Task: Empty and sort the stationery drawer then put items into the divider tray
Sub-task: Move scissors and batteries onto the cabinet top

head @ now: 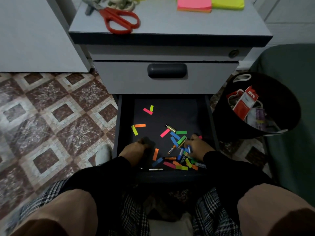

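I am clearing the last loose bits out of the bottom drawer (126,116).

Batteries (183,155) and coloured paper flags (164,133) are lying scattered over its dark floor, thickest at the front right. My right hand (197,147) is resting on that cluster, fingers curled among the batteries; whether it has one clamped I cannot tell. My left hand (136,148) is curled near the front left; its grip is hidden. I should be gathering batteries first, then pinching flags singly. Scissors (119,19) and sticky-note pads (194,5) are already waiting on top; no divider tray is showing.
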A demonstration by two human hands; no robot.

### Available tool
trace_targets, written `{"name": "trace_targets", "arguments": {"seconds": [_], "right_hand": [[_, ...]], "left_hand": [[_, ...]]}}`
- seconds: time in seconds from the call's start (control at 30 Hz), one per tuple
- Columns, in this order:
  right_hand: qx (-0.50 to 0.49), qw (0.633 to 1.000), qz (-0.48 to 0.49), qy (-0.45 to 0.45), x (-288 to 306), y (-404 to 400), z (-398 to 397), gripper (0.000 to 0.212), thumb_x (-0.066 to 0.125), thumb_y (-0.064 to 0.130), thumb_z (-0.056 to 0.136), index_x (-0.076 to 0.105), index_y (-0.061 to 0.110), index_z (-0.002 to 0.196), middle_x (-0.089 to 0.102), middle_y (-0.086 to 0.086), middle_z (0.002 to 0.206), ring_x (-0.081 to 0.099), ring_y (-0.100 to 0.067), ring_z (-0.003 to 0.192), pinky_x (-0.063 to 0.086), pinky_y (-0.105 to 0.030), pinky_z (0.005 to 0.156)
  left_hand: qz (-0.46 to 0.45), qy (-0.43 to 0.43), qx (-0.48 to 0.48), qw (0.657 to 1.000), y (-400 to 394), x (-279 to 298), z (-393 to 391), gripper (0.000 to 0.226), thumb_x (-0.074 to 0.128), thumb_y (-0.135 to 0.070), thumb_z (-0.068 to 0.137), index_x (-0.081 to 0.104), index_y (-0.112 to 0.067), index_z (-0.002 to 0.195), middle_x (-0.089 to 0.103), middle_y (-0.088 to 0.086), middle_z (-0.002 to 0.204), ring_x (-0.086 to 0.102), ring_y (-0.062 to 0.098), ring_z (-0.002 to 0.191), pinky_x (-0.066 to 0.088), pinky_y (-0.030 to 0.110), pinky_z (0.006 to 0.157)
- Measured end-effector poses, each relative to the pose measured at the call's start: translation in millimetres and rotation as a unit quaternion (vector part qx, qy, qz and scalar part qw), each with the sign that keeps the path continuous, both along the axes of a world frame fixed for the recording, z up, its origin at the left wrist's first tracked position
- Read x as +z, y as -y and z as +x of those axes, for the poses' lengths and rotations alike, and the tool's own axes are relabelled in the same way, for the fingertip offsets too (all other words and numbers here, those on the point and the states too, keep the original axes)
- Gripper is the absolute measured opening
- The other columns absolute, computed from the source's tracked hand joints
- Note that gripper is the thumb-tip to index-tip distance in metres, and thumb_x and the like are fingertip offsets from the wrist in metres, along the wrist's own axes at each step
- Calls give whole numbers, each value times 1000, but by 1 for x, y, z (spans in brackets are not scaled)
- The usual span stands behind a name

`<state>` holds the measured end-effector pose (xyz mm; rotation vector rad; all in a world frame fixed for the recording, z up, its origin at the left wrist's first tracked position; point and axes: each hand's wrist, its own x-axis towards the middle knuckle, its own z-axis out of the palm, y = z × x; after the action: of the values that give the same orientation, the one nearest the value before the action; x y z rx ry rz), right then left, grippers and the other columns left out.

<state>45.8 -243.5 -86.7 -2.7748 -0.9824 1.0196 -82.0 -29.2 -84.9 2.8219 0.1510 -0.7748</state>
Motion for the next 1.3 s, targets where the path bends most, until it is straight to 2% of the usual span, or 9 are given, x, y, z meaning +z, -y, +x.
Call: {"name": "trace_targets", "arguments": {"seconds": [0.07,0.17,0.27,0.6,0.9,1.0,1.07,1.2,1.3], "right_hand": [[4,1000,-4,7,-2,1,-1,38,58,2,86,55,12,123,38,-11,126,56,-30,105,44,-30,94],[9,1000,-4,16,-4,0,-4,41,51,-6,87,53,13,123,37,-11,126,57,-30,102,46,-30,92],[7,1000,3,25,-3,-1,-5,36,48,-5,87,53,11,119,37,-13,126,58,-31,99,48,-31,90],[-15,1000,13,18,2,-3,-8,28,51,-1,88,54,10,113,40,-12,121,58,-28,97,47,-31,88],[-35,999,37,3,17,-6,-7,30,53,-3,84,56,9,111,40,-11,121,57,-30,100,46,-30,88],[-31,998,58,12,29,-8,-7,31,52,0,86,55,6,116,37,-9,113,55,-29,105,41,-25,88],[-31,997,63,13,35,-7,-7,33,54,-1,85,54,7,117,30,-3,106,54,-29,108,40,-24,87],[-30,998,57,0,39,-6,-9,36,59,1,83,54,7,118,35,-8,111,53,-30,108,42,-27,91],[-25,998,51,-1,35,-5,-10,35,61,2,83,54,6,117,32,-4,106,54,-30,107,43,-26,89]], "left_hand": [[-2,-4,8,1000,1,-1,1,42,41,-25,99,38,-25,141,39,9,139,53,26,118,42,31,97],[-7,-19,13,1000,1,-2,-1,50,45,-24,97,30,-23,145,33,13,141,56,29,114,47,33,97],[-18,-27,22,999,1,-2,-2,50,41,-24,99,26,-22,146,28,16,144,56,33,115,47,37,98],[20,-29,57,998,8,3,3,36,37,-32,100,49,-13,129,52,13,127,57,27,112,46,32,90],[9,-57,130,990,9,2,9,32,45,-25,97,56,-6,120,59,13,123,58,27,112,46,32,94],[-1,-49,154,987,9,3,7,30,47,-20,96,58,-4,118,61,15,120,59,29,112,47,34,94],[-4,-50,168,985,9,4,4,31,48,-24,96,58,-6,119,61,15,120,59,30,112,47,35,93],[-26,-30,225,973,7,5,2,41,50,-36,95,60,-1,115,63,16,115,61,31,108,48,36,90],[-39,-3,246,968,6,5,1,40,46,-35,96,56,-2,117,64,17,111,62,32,104,50,37,88]]}}
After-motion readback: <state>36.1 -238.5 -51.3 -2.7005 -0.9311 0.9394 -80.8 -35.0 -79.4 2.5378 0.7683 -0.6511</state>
